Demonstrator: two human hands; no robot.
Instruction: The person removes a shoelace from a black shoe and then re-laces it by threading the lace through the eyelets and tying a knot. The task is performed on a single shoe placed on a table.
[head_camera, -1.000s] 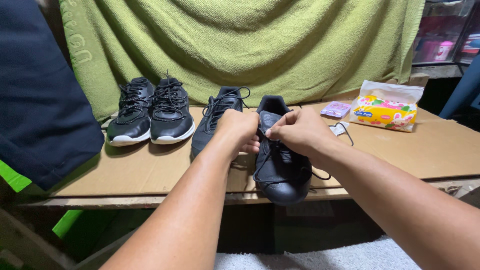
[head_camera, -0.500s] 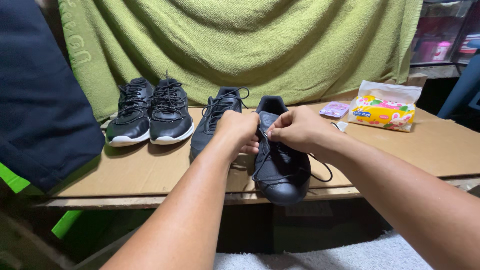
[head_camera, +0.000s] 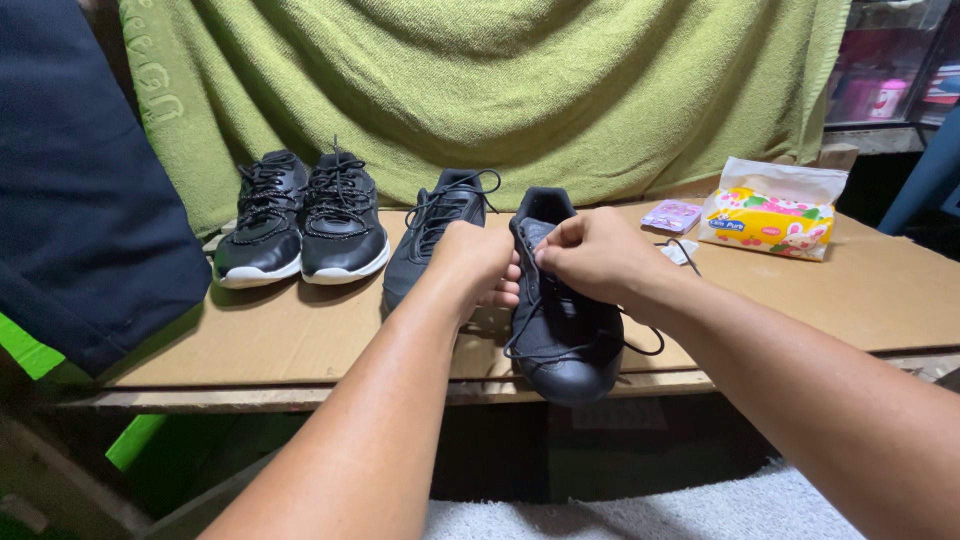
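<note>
Green towelling (head_camera: 480, 90) hangs as a backdrop behind a cardboard-covered table (head_camera: 300, 340), with a dark cloth (head_camera: 80, 190) draped at nine o'clock. At the centre of the table, toe pointing to six o'clock and just over the front edge, stands the black shoe (head_camera: 565, 335). The left hand (head_camera: 478, 262) is curled against its inner side near the collar, and the right hand (head_camera: 595, 250) is closed with thumb and forefinger pinching the black lace (head_camera: 520, 335) by the tongue. The shoe looks smooth, matte and plain, with a rounded toe and loose lace loops trailing off both sides. It seems light, firm at sole and heel but soft in the upper, so the collar or heel looks the surest place to grip; the thin, limp lace needs a fingertip pinch. Touching it at ten o'clock lies its mate (head_camera: 430, 240), and farther toward ten stand a pair of black sneakers with white soles (head_camera: 300, 225). At two o'clock sit a small purple packet (head_camera: 671, 216) and a yellow tissue pack (head_camera: 770, 215).
</note>
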